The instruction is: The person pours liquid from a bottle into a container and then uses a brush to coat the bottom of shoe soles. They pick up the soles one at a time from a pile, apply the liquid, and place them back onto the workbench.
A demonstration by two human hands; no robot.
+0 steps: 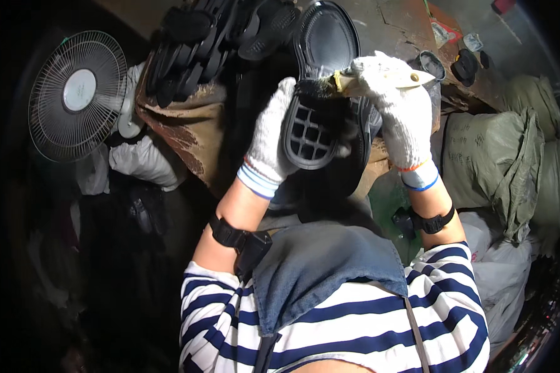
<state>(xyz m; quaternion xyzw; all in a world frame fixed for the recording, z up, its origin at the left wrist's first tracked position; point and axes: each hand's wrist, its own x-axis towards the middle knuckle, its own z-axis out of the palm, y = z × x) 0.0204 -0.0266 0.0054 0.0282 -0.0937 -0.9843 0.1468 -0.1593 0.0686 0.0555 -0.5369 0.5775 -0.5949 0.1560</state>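
My left hand (272, 133), in a white knit glove, grips a black shoe sole (311, 140) by its left edge. The sole stands lengthwise before me, its heel end with a grid of square hollows nearest me and its smooth forefoot farther off. In my right hand (392, 84), also gloved, is a paintbrush (342, 82) with a pale handle, closed in my fingers. Its dark bristles touch or hover just over the middle of the sole. Another black sole or shoe part shows partly behind, to the right; my hands and the first sole hide much of it.
Many black soles (193, 37) are heaped at the far left on a worn brown surface (199, 133). A caged fan (79, 93) stands left. A cup-like container (430, 64) sits behind my right hand. Stuffed green sacks (485, 158) lie to the right. A blue cloth apron (330, 261) covers my lap.
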